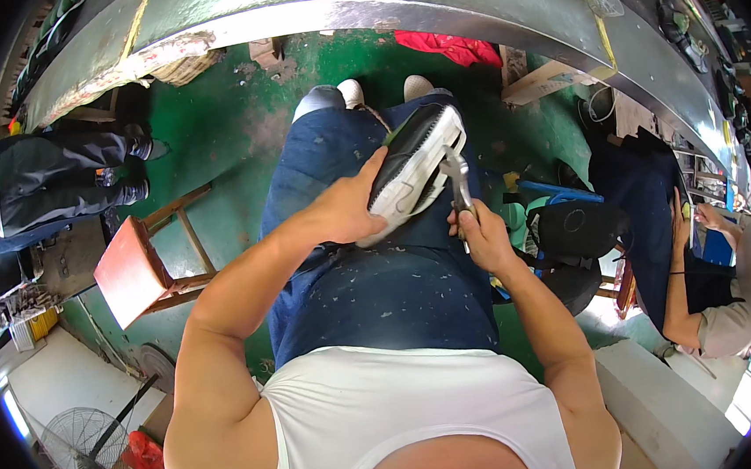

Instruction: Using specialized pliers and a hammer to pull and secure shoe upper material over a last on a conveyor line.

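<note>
A black and white shoe upper [407, 163], stretched to a shoe's shape, lies tilted across my lap on a stained blue apron [380, 296]. My left hand [351, 205] is wrapped round its near left end, thumb along the white underside. Closed round the handles of metal pincers [460, 179], my right hand [484, 239] is at the shoe's right side. The pincers' head is against the white edge of the upper; whether the jaws grip it I cannot tell. A cord hangs by the shoe's far end.
A long metal-edged bench [314, 17] curves across the far side. Red cloth [453, 48] lies beneath it. An orange-seated wooden stool [131, 271] stands left, a wire fan [79, 443] lower left. Another person [718, 322] works at the right, beyond a black seat [574, 232].
</note>
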`<state>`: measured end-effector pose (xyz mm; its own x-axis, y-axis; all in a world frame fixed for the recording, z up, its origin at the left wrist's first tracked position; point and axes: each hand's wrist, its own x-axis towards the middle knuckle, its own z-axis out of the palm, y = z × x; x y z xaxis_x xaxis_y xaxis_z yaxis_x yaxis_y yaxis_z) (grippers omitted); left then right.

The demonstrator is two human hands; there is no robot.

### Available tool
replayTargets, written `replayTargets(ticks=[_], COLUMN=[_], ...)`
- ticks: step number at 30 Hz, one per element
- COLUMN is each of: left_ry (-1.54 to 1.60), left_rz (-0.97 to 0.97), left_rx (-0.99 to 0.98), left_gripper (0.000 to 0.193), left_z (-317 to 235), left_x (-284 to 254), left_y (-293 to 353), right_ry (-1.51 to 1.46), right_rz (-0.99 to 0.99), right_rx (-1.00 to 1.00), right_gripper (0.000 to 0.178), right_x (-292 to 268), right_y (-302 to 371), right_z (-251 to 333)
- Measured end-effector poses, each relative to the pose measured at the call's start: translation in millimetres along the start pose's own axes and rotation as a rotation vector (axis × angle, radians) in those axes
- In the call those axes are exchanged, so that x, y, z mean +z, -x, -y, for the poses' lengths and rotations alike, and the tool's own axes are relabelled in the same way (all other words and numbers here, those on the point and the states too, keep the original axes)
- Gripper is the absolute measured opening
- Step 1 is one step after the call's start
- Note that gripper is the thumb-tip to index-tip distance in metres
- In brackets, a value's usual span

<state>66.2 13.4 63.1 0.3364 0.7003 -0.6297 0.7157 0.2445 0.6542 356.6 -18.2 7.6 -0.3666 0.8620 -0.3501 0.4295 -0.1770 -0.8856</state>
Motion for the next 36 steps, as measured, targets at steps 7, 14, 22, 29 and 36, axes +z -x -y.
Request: replayTargets(ticks=[7, 14, 22, 29, 36], left_ry=[0.099, 0.304, 1.106, 0.951, 1.133], left_rz=[-0.499, -0.400, -0.189, -0.310, -0.251], left_rx=[0.572, 0.220, -0.068, 0.022, 0.002], left_gripper=[0.086, 0.055, 0.065, 0.060, 0.056], left_z=[-67, -68, 16, 37, 39], left_x=[-79, -67, 33, 59, 58], left_y=[39, -66, -139, -136, -110], right_ry=[-0.380, -0.247, 0.474, 0.757, 0.705], right_rz=[-0.207, -0.138, 0.093, 0.204, 0.521], right_rx=[-0.011, 0.078, -0.135, -0.132, 0.078], right_gripper=[0.036, 0.029, 0.057, 0.042, 0.031], right_x=[7, -12, -41, -49, -53], right_y=[22, 19, -7, -45, -80], right_z=[-29, -3, 46, 86, 100])
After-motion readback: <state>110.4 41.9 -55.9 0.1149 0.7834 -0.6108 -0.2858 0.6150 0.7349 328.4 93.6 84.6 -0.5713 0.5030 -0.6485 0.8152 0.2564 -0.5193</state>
